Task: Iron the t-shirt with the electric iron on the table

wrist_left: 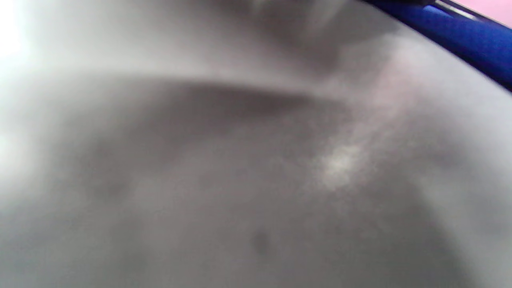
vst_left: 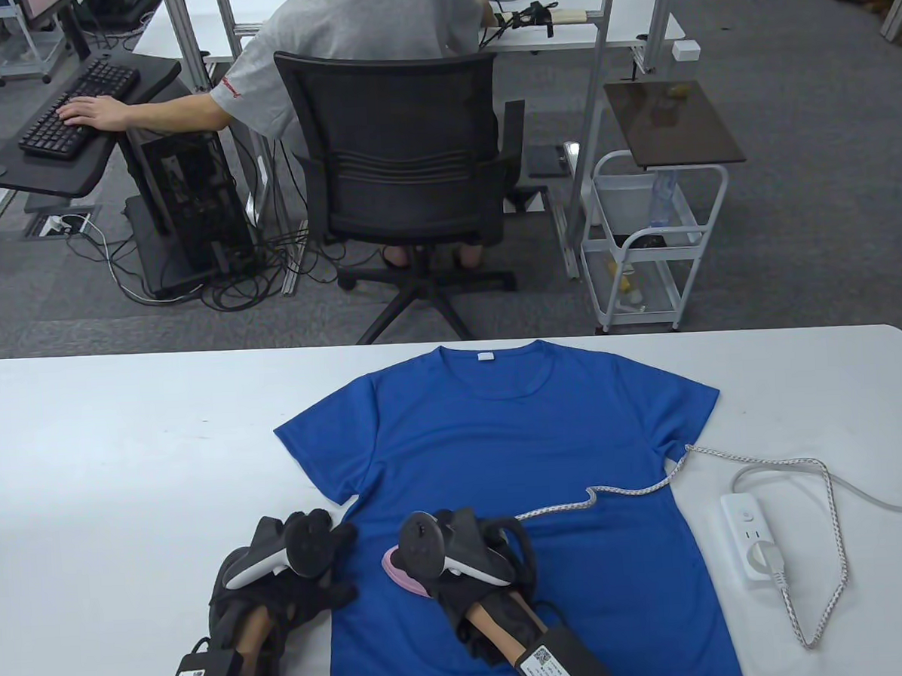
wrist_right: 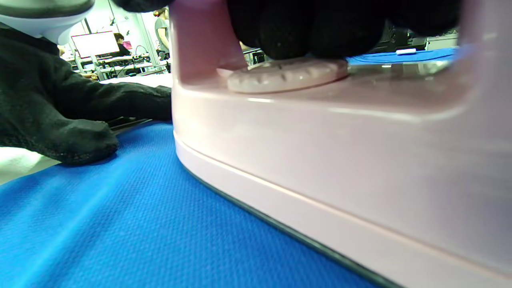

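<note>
White tabletop (vst_left: 124,446) fills my table view, with office floor, a black mesh swivel chair (vst_left: 404,167) and a seated person in a grey shirt (vst_left: 359,25) beyond its far edge.

My right hand (vst_left: 462,549) is wrapped around the handle of the pale pink electric iron (vst_left: 403,575); in the right wrist view the black gloved fingers (wrist_right: 304,28) curl over the handle just above a round ribbed dial (wrist_right: 286,74). The iron sits sole-down on the blue short-sleeved t-shirt (vst_left: 518,463), at about 7 o'clock on the garment, near its left side seam. Only a pink sliver of the iron shows past the hand and its tracker, so I cannot tell which way its nose points or how its long axis runs.

My left hand (vst_left: 297,565) lies at 9 o'clock from the iron, fingers spread, their tips touching the shirt's edge; in the right wrist view one fingertip (wrist_right: 80,146) presses on the blue cloth. It grips nothing.

The shirt lies flat, collar toward 12 o'clock, its long axis running from 12 to 6, the hem cut off by the bottom edge. A braided white power cord (vst_left: 625,489) runs from under my right hand toward 2 o'clock across the shirt, loops on the table and plugs into a white power strip (vst_left: 752,537) at 3 o'clock.

My left wrist view is mostly a grey blur; only a blue strip (wrist_left: 464,36) at 1 o'clock is readable.
</note>
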`<state>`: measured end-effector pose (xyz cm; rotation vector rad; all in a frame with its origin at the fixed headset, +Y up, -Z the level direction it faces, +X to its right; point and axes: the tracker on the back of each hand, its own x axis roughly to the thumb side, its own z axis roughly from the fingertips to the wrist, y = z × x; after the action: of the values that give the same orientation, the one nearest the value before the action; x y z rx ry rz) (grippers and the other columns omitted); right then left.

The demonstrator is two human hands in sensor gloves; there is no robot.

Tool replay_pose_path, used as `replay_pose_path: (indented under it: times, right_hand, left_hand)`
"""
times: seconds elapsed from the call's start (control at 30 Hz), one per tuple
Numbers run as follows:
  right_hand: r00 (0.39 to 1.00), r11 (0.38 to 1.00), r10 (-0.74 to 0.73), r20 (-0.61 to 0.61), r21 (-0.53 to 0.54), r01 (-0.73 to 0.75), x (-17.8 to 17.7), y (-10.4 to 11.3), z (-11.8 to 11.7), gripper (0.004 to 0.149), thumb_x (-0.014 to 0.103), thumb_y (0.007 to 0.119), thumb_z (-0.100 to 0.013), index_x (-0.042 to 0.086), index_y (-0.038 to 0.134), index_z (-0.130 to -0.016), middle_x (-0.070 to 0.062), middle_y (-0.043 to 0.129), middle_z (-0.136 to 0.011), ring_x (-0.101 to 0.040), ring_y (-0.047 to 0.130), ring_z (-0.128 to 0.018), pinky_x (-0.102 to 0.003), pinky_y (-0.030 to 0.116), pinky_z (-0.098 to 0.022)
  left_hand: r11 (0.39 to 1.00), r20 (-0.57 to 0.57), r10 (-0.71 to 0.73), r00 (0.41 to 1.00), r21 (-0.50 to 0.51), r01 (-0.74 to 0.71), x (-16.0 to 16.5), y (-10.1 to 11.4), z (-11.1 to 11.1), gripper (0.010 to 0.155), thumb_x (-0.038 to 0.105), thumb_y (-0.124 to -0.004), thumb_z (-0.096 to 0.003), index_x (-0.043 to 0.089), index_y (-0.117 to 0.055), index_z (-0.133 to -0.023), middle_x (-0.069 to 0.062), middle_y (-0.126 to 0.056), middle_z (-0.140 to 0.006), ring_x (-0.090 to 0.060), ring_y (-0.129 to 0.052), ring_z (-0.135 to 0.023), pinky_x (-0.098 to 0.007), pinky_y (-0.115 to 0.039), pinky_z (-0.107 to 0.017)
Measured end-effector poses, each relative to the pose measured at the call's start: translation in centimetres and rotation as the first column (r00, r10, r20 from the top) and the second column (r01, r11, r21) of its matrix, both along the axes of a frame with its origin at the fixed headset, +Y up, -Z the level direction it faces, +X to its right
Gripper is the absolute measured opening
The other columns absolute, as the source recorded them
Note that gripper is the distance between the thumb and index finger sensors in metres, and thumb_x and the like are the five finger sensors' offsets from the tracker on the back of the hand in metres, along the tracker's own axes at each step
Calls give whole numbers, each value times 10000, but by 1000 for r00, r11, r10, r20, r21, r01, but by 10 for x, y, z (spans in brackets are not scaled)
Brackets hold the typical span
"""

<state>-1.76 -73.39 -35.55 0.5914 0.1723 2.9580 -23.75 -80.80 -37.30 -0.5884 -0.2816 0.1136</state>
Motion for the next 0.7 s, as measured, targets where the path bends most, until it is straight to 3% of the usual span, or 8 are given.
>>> replay_pose_path:
  times: [0.3, 0.7]
  right_hand:
    - [998, 1000, -12, -60, -5, 11, 1, 1, 14, 664, 522, 620, -461, 122, 700, -985, -146, 859, -773, -362, 898, -570, -567, 762, -481]
    - [970, 999, -14, -242, -47, 3, 0, 4, 66, 661, 523, 637, -452, 130, 699, -980, -140, 856, -775, -359, 894, -577, -566, 761, -485]
  left_hand:
    - [1000, -1, 0, 1000, -1, 0, 0, 0, 0, 837, 620, -602, -437, 388, -137, -1094, -47, -26, -1149, -375, -48, -1059, -582, -174, -730]
    - [1000, -2, 3, 1000, 3, -3, -1, -1, 0, 839, 621, -600, -436, 387, -139, -1096, -48, -25, -1151, -375, -46, -1061, -581, -171, -731]
